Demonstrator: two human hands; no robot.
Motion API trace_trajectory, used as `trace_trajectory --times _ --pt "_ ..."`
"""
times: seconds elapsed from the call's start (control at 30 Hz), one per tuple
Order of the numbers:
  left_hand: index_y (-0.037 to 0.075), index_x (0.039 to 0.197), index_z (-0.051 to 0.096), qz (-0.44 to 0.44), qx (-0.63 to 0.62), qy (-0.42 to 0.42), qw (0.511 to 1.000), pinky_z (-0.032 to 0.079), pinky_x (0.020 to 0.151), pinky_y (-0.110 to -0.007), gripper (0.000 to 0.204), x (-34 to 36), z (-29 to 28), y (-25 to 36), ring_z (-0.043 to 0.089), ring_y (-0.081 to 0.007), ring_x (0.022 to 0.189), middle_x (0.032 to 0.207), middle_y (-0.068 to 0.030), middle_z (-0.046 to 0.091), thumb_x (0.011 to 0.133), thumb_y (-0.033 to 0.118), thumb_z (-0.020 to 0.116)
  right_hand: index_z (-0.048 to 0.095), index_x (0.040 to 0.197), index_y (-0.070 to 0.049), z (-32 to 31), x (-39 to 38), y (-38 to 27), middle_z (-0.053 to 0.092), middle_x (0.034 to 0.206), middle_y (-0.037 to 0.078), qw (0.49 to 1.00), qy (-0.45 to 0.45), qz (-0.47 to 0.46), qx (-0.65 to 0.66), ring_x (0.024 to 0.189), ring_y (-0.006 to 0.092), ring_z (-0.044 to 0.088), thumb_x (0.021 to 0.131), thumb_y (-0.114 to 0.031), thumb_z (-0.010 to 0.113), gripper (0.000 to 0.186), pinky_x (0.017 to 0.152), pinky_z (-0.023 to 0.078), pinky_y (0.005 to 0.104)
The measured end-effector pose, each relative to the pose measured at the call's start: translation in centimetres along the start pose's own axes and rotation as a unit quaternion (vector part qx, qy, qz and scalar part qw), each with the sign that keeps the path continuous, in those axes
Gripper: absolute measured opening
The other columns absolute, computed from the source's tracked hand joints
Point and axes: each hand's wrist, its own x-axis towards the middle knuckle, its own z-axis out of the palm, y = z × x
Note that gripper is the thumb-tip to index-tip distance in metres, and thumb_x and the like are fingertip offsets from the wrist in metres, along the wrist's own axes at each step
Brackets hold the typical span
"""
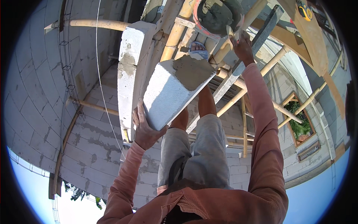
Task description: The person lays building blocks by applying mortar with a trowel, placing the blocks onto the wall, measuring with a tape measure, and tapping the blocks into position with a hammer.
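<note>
My left hand (143, 130) grips the near end of a white lightweight block (169, 93) that rests tilted on my lap, its far end face smeared with grey mortar (192, 71). My right hand (242, 46) reaches forward and holds a trowel handle (230, 33) at the rim of a bucket (218, 16) filled with grey mortar. My legs in grey shorts and one foot in a sandal (197, 50) stretch out over bamboo poles.
A white block wall end (130, 67) stands upright just left of the held block. Bamboo scaffold poles (175, 35) and a metal bar (238, 69) run under me. A grey block wall (41, 93) with a white string line (99, 74) lies left; a window opening (300, 123) right.
</note>
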Motion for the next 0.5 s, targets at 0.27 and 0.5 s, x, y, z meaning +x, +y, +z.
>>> trace_trajectory --times 0.27,0.5 --pt "-0.003 0.153 0.004 0.084 -0.063 -0.041 0.994 0.027 0.11 -0.051 0.13 -1.8 -1.5 -0.5 0.034 -0.0378 0.123 0.135 -0.0231 0.032 0.061 0.034 0.088 0.039 0.147 -0.015 -6.5 -13.9 -14.0 0.044 0.149 0.0 0.431 -0.257 0.466 0.729 0.132 0.0205 0.046 0.101 -0.056 0.043 0.061 0.11 0.036 0.0416" --pt "-0.003 0.153 -0.006 0.125 -0.205 -0.122 0.963 0.022 0.118 -0.043 0.139 -1.6 -3.2 1.8 0.022 -0.0329 0.144 0.153 -0.0226 0.021 0.065 0.042 0.091 0.059 0.126 -0.018 -7.6 -18.5 -20.4 0.065 0.115 0.001 0.386 -0.023 0.336 0.859 0.109 0.0212 0.061 0.091 -0.063 0.057 0.057 0.091 0.052 0.0435"
